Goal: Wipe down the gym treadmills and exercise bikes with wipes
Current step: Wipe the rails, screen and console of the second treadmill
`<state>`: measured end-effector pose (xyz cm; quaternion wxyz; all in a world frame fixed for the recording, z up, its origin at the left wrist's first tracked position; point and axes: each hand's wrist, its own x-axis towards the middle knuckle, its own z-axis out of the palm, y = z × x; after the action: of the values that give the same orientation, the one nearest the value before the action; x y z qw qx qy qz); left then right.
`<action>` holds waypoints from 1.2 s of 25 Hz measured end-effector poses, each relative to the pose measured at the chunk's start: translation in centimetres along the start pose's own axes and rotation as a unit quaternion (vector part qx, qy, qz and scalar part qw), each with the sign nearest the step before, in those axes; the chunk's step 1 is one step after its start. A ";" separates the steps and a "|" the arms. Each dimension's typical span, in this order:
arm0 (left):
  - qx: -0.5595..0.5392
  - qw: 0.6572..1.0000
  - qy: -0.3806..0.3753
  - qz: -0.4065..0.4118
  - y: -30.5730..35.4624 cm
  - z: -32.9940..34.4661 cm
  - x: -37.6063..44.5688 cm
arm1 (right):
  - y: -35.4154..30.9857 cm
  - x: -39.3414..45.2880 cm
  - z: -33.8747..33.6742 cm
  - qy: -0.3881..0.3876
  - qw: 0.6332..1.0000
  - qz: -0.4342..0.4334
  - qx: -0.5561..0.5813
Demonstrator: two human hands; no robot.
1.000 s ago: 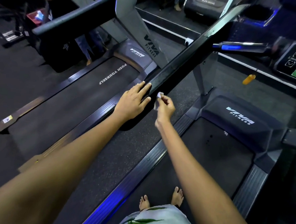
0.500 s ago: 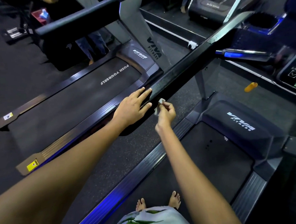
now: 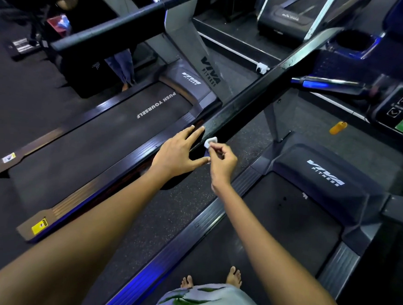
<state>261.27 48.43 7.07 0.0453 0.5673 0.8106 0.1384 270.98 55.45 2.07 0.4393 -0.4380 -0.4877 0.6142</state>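
Treadmill handrail (image 3: 246, 103) running diagonally lower-left to upper-right, wipe (image 3: 210, 142) pinched beside it

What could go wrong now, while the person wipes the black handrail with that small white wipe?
1. The wipe is a tiny wad pinched by the right hand; it could slip out, or bare fingers may rub the handrail instead.
2. The left hand rests on the same rail, so it may touch parts already wiped.
3. The person stands barefoot on the treadmill belt; a slip seems possible.
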 end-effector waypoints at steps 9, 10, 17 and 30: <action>0.029 0.999 -0.011 0.008 0.1 0.1 -0.1 | -1.3 3.6 -0.5 0.023 1.000 -0.004 0.008; 0.034 0.999 -0.014 0.012 0.1 0.1 -0.1 | -0.7 2.6 -0.7 0.002 1.000 0.001 0.003; 0.126 0.989 -0.035 0.073 -0.1 0.3 0.1 | -1.3 4.7 -0.9 0.078 0.991 0.094 0.051; 0.116 0.989 -0.030 0.082 -0.2 0.5 0.2 | -0.9 4.6 -0.1 0.080 0.988 0.106 0.080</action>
<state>261.16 48.62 6.54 -0.0083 0.6372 0.7701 0.0299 270.15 60.04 2.46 0.4427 -0.4988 -0.3510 0.6573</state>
